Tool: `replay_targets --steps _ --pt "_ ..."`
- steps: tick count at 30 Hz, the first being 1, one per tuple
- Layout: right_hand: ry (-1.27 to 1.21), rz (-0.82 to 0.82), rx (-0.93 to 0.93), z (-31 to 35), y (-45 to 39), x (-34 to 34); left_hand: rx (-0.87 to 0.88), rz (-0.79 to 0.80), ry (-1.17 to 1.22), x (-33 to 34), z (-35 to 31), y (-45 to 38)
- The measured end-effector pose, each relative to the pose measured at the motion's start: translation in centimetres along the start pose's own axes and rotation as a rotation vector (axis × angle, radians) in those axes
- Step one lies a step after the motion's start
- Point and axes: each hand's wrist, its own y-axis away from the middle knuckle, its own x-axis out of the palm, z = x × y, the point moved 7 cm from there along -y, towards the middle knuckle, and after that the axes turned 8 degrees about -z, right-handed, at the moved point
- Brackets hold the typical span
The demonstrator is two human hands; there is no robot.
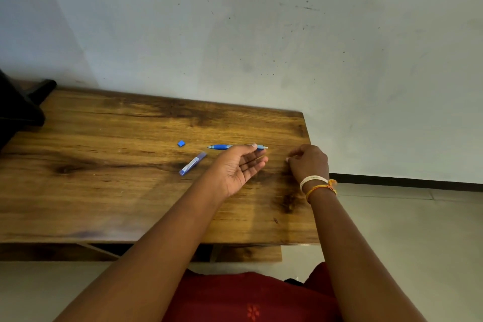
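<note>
A blue mechanical pencil point(222, 147) lies on the wooden table point(109, 191), tip pointing left. My left hand point(237, 166) rests palm up just in front of it, fingers relaxed, with the thumb tip at the pencil's barrel. A slim blue lead case point(192, 163) lies at a slant to the left of that hand. A small blue cap point(181, 143) sits beyond the case. My right hand point(309, 162) is near the table's right edge, knuckles up and fingers curled with the tips together. Whether they pinch something tiny is too small to tell.
A dark object point(18, 110) stands at the table's far left corner. A pale wall rises right behind the table. The table's right edge lies just past my right hand, with tiled floor point(405, 230) beyond. A lower shelf shows under the front edge.
</note>
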Motion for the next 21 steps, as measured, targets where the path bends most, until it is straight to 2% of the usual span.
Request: replay_targets --steps 6,13,16,18,21 --pt "-0.079 0.024 0.073 -0.3 -0.3 0.3 0.008 -0.012 -0.011 -0.4 -0.2 -0.1" --pt "-0.381 0.204 0.279 -0.8 -0.1 1.8 0.012 -0.025 -0.001 -0.5 -0.4 -0.1" --pt "-0.528 0.185 0.366 -1.1 -0.3 1.3 0.013 -0.028 0.006 -0.5 -0.5 -0.1" --pt "-0.486 0.117 0.341 -1.5 -0.6 0.1 0.013 -0.035 0.009 -0.6 -0.5 -0.1" --pt "-0.263 0.077 0.223 -1.7 -0.7 -1.1 0.008 -0.046 0.016 -0.6 -0.5 -0.1"
